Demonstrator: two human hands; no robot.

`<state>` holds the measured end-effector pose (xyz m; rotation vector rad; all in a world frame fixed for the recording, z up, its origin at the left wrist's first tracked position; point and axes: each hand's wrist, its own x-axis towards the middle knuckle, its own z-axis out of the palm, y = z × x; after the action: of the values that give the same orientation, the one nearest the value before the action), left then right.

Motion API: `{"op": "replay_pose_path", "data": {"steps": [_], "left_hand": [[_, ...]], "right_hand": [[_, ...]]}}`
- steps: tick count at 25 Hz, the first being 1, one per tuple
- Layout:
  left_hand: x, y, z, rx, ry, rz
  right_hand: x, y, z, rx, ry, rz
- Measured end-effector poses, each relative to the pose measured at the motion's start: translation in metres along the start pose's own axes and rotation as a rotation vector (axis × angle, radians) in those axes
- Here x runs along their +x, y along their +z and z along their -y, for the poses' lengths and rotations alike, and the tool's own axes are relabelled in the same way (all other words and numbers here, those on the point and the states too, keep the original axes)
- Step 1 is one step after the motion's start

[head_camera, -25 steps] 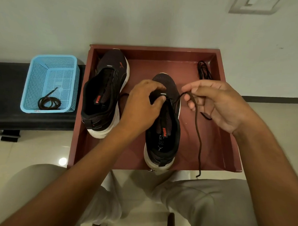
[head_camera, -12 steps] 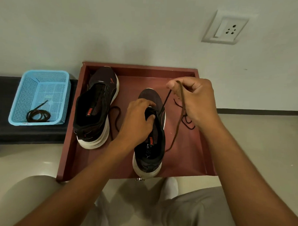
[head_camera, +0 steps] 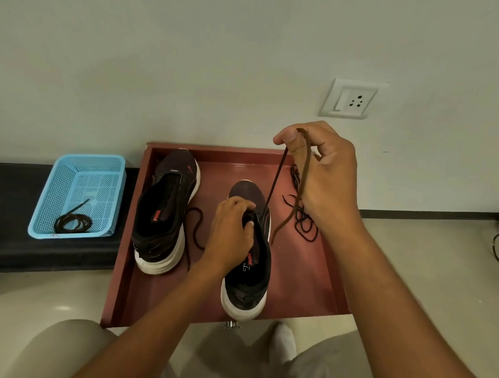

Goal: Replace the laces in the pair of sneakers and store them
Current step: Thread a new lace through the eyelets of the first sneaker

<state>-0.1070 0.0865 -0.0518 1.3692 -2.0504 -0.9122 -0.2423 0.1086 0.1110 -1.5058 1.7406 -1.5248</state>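
Right hand (head_camera: pixel 326 175) raised, pinching brown lace (head_camera: pixel 276 178) between thumb and fingers; lace taut down to right sneaker (head_camera: pixel 248 263), free end hanging beside it. Left hand (head_camera: pixel 230 231) gripping that sneaker's tongue area. Both sneakers in red tray (head_camera: pixel 304 277); left sneaker (head_camera: pixel 163 210) unlaced. Loose black lace (head_camera: pixel 305 222) just behind right hand. Coiled lace (head_camera: pixel 72 222) in blue basket (head_camera: pixel 80 167) on dark worktop (head_camera: pixel 11 190).

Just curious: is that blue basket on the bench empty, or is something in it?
Not empty. The blue basket holds one coiled dark lace at its near end; the rest of its floor shows bare.
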Motion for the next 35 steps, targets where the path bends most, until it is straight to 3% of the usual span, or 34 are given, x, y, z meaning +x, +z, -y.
{"op": "replay_pose_path", "data": {"steps": [8, 15, 22, 28, 32, 35], "left_hand": [[0.001, 0.001, -0.001, 0.012, 0.001, -0.01], [0.004, -0.001, -0.002, 0.002, -0.023, -0.002], [0.009, -0.013, -0.008, -0.105, -0.052, -0.037], [0.019, -0.033, -0.017, -0.46, -0.2, -0.182], [0.023, -0.048, -0.016, -0.903, -0.343, -0.1], [0.025, -0.054, -0.012, -0.913, -0.319, -0.113]], "right_hand": [[-0.005, -0.016, 0.02, 0.273, 0.01, 0.029], [-0.009, -0.017, -0.022, 0.204, 0.294, 0.16], [-0.008, -0.015, -0.057, 0.174, 0.543, 0.412], [-0.009, -0.012, -0.065, 0.074, 0.513, 0.473], [-0.007, -0.013, -0.071, 0.061, 0.52, 0.482], [-0.006, -0.014, -0.076, 0.048, 0.532, 0.479]]}}
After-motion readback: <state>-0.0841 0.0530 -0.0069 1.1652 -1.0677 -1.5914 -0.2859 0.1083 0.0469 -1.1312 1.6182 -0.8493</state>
